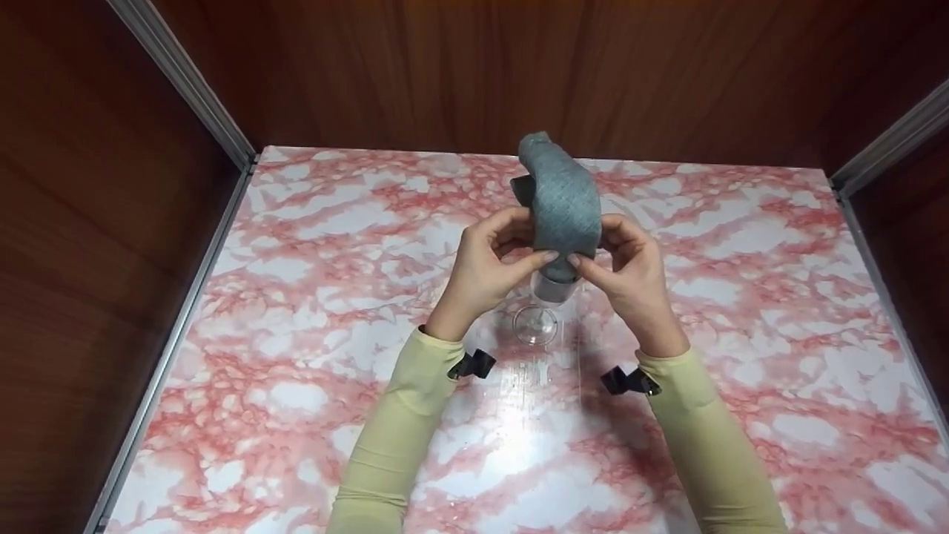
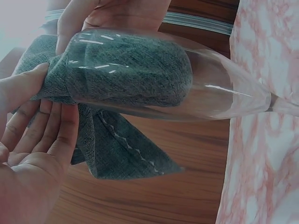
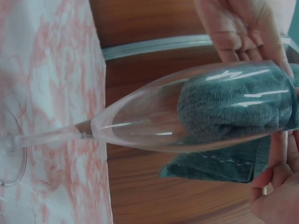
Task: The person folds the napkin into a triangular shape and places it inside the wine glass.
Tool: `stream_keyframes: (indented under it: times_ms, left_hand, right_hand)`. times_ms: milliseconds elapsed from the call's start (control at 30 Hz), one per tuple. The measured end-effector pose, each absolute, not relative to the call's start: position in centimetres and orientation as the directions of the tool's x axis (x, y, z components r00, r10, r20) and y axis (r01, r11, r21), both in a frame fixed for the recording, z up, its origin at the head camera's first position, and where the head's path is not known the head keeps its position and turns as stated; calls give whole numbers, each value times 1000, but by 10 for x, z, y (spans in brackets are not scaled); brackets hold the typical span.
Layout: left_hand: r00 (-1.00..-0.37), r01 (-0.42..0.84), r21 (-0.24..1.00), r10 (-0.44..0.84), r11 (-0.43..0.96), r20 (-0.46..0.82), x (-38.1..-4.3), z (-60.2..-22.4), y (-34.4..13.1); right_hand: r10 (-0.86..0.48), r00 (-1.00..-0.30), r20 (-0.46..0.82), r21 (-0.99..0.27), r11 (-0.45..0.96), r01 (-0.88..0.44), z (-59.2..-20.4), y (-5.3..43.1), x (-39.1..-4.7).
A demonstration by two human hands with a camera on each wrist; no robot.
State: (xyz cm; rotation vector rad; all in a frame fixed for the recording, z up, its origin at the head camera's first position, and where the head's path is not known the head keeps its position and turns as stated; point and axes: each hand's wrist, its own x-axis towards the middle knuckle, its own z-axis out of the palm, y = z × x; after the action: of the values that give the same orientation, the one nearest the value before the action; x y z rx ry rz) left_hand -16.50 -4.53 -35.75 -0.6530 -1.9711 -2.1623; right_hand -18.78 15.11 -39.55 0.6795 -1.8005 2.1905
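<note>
A grey-green cloth napkin [image 1: 567,204] stands with its rolled lower end inside the bowl of a clear champagne flute [image 2: 210,88]. Its upper part bends over away from me, and a pointed corner with a pale stitched line hangs outside the glass in both wrist views. My left hand [image 1: 485,259] pinches the cloth at the left, thumb in front and fingers behind. From the right, my right hand [image 1: 634,274] pinches it the same way, the two thumbs close together just above the rim. The flute is upright, its round foot on the table.
White and red marbled table [image 1: 319,400] surrounds the glass. Dark wooden panels [image 1: 482,74] rise at the back and both sides, with metal strips [image 1: 200,81] at the corners. A small black camera mount [image 1: 474,363] sits on each wrist.
</note>
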Motion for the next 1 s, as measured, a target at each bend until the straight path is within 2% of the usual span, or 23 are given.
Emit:
stream_keyframes:
  times_ms: [233,600,833,1000]
  left_hand:
    - [-866,446,888,195,-116,460,-163,-362,-48]
    - [-842,508,861,196,-26,502,-161,-361,-44]
    - [-820,503,861,270,-81,505,-162,-366,-48]
    - [-821,507,858,255,-90,511,-161,-367,-46]
  right_hand:
    - [-141,-857,496,-864,-181,-471,-396,151,-186]
    - [-128,-871,475,-878,-1,-479,-375,147,-171]
    - [-114,-882,457,-889,-44,-455,-377,148,-172]
    - [-118,-836,536,-842,-7,-540,-366,150,-171]
